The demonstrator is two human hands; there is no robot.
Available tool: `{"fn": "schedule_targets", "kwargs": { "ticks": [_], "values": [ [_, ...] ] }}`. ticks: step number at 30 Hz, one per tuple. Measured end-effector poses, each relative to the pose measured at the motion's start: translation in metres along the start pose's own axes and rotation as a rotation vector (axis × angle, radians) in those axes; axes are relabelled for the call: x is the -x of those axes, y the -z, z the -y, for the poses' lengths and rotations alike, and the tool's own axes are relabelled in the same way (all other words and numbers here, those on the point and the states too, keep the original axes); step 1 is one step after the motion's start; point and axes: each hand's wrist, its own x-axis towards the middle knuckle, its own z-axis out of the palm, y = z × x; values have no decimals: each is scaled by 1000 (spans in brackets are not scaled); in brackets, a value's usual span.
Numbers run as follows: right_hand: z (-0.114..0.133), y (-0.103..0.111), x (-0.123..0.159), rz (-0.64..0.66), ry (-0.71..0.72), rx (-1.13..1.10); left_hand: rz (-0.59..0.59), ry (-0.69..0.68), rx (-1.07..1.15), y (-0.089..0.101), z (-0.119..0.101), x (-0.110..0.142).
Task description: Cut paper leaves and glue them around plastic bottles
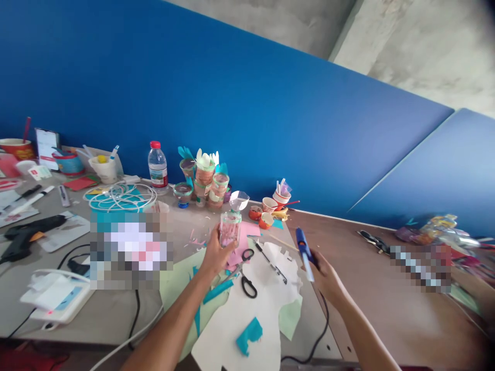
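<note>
My left hand [216, 252] is closed around a clear plastic cup [230, 229] with a green rim, lifted above the table's middle. Right of it, a blue hot glue gun [301, 241] is gripped in my right hand [327, 273]. A pale translucent glue stick [308, 264] sticks out of the gun, and a black cord [324, 330] hangs below. The cup and the gun are apart. Scissors [249, 286] with black handles and a pen [273, 264] lie on white paper [247, 330] under my hands, beside teal paper scraps [249, 336].
Decorated cups [204, 178] stand stacked by the blue partition [232, 103], near a water bottle [158, 167]. Smaller cups [269, 205] sit farther right. At left are a black glue gun [23, 237], a coiled white cable [124, 198] and a power strip [62, 304]. Another person's arm [469, 283] shows far right.
</note>
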Motion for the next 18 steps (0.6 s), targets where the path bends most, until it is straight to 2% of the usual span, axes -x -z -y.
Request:
{"fn": "schedule_targets", "kwargs": {
  "ticks": [3, 6, 9, 12, 15, 18],
  "values": [
    [25, -4, 9, 35, 74, -521, 47, 133, 95, 0, -3, 1],
    [52, -17, 12, 120, 105, -796, 114, 222, 253, 3, -1, 2],
    [71, -35, 8, 195, 115, -838, 143, 316, 348, 5, 2, 2],
    [82, -55, 1, 297, 100, -789, 106, 359, 337, 7, 4, 1],
    [90, -75, -8, 339, 108, -725, 89, 328, 318, 8, 5, -1],
    [96, -91, -17, 336, 114, -681, 20, 247, 297, 9, 8, -4]
  ]
}}
